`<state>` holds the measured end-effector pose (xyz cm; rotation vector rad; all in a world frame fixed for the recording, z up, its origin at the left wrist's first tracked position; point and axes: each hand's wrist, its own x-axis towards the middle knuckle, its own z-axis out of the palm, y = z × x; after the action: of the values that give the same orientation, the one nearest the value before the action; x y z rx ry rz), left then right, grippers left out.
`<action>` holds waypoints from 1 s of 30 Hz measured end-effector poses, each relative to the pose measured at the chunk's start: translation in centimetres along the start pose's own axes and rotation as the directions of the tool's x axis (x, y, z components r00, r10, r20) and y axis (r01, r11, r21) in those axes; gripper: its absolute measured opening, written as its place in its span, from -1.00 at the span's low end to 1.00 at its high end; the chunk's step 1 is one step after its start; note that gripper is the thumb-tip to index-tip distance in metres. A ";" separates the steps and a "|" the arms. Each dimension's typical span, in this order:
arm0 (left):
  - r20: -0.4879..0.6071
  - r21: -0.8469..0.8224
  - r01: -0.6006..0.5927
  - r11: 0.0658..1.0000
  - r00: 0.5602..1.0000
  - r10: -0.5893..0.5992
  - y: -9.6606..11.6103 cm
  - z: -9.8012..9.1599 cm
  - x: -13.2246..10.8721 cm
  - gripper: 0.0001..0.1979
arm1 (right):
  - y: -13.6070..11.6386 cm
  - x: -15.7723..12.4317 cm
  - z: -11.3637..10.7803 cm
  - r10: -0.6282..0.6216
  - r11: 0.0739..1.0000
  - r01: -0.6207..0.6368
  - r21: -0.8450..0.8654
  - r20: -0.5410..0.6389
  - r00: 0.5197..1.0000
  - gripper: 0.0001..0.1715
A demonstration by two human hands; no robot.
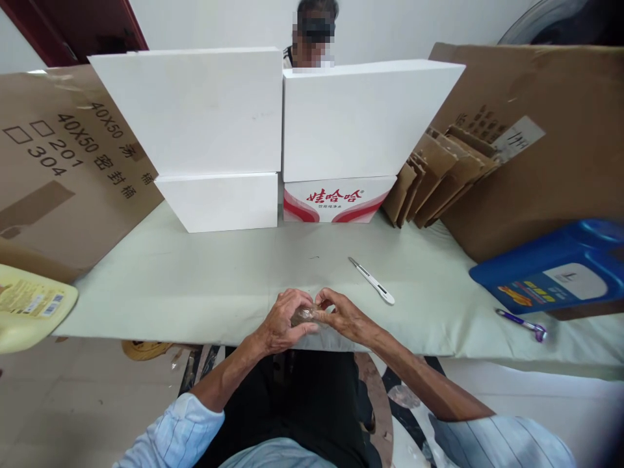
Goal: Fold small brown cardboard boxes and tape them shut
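Note:
Close to the table's front edge, my left hand (287, 320) is curled around a small, shiny, brownish see-through bundle (303, 316). It looks like crumpled clear plastic or tape, but much of it is hidden by my fingers. My right hand (337, 313) pinches the right side of this bundle between thumb and forefinger. A white utility knife (371, 281) with a slim metal tip lies on the pale green cloth to the upper right of my hands, touched by neither.
White boxes (185, 110) and a red-and-white printed box (340, 200) stand stacked ahead. Large cartons (63, 169) flank both sides, with folded cardboard (441, 169) at right. A yellow bottle (34, 305), a blue jug (550, 266) and a purple pen (519, 322) lie on the cloth. Another person sits behind the boxes.

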<state>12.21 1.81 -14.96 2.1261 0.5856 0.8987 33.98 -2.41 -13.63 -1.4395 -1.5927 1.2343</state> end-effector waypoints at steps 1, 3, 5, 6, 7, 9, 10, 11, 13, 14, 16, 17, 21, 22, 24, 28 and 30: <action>-0.023 -0.005 0.020 1.000 1.000 -0.020 0.0 0.2 0.0 -0.81 | 0.0 0.0 0.1 -0.012 1.000 0.012 -0.006 -0.001 1.000 -0.55; -0.077 -0.003 0.037 0.999 0.996 -0.037 0.1 0.6 -0.1 -0.90 | 0.0 -0.1 0.4 -0.041 0.999 0.040 -0.019 -0.006 0.999 -0.59; -0.116 0.003 0.031 1.000 0.993 -0.031 0.1 1.1 -0.2 -0.94 | 0.1 -0.1 0.5 -0.061 0.997 0.061 -0.038 -0.006 0.998 -0.64; -0.125 0.009 0.027 1.000 0.992 -0.025 0.1 1.3 -0.2 -0.94 | 0.2 -0.1 0.6 -0.066 0.997 0.066 -0.049 -0.003 0.998 -0.66; -0.130 0.017 0.024 1.000 0.991 -0.021 0.0 1.4 -0.3 -0.95 | 0.2 -0.1 0.6 -0.072 0.996 0.072 -0.061 0.000 0.997 -0.67; -0.138 0.033 0.015 0.999 0.990 -0.010 -0.2 1.8 -0.4 -0.96 | 0.4 0.0 0.6 -0.081 0.992 0.080 -0.093 -0.003 0.997 -0.69; -0.140 0.040 0.012 0.999 0.990 -0.006 -0.4 2.0 -0.4 -0.97 | 0.6 0.0 0.7 -0.087 0.989 0.085 -0.119 -0.011 0.996 -0.70; -0.143 0.045 0.009 0.999 0.990 -0.002 -0.7 2.1 -0.4 -0.98 | 0.7 0.1 0.9 -0.099 0.984 0.094 -0.153 -0.023 0.995 -0.72; -0.154 0.052 0.017 0.999 0.988 -0.009 -1.2 2.5 -0.3 -0.99 | 0.9 0.3 1.3 -0.139 0.964 0.122 -0.236 -0.057 0.989 -0.77; -0.164 0.055 0.030 0.998 0.986 -0.020 -1.4 2.6 -0.1 -0.99 | 1.0 0.5 1.5 -0.168 0.951 0.140 -0.277 -0.078 0.983 -0.80; -0.171 0.058 0.068 0.996 0.984 -0.057 -1.8 2.6 0.2 -0.99 | 1.1 0.8 1.9 -0.234 0.925 0.181 -0.334 -0.127 0.964 -0.81; -0.156 0.058 0.083 0.995 0.985 -0.073 -1.9 2.5 0.4 -0.98 | 1.1 0.9 2.1 -0.264 0.917 0.201 -0.344 -0.147 0.953 -0.81; -0.083 0.036 0.153 0.988 0.985 -0.150 -1.9 0.7 0.6 -0.57 | 1.0 0.8 2.3 -0.326 0.914 0.259 -0.311 -0.189 0.926 -0.76; -0.097 0.012 0.197 0.980 0.976 -0.195 -1.9 0.2 0.4 -0.39 | 0.9 0.5 2.4 -0.330 0.919 0.265 -0.293 -0.200 0.923 -0.74; -0.116 -0.079 0.307 0.948 0.942 -0.314 -2.1 -0.4 -0.4 -0.15 | 1.0 -0.2 2.7 -0.321 0.936 0.268 -0.227 -0.242 0.916 -0.69; 0.002 -0.281 0.445 0.850 0.886 -0.463 -2.0 -0.6 -1.3 -0.28 | 1.4 -1.6 3.4 -0.209 0.977 0.214 -0.023 -0.328 0.921 -0.55; 0.027 -0.314 0.451 0.836 0.884 -0.467 -1.3 -1.0 -0.9 -0.39 | 1.3 -2.1 3.5 -0.156 0.982 0.182 0.045 -0.345 0.925 -0.52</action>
<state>10.75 2.53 -15.84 1.5808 0.8737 0.7148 31.65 -5.23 -15.76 -1.3503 -1.3845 0.8805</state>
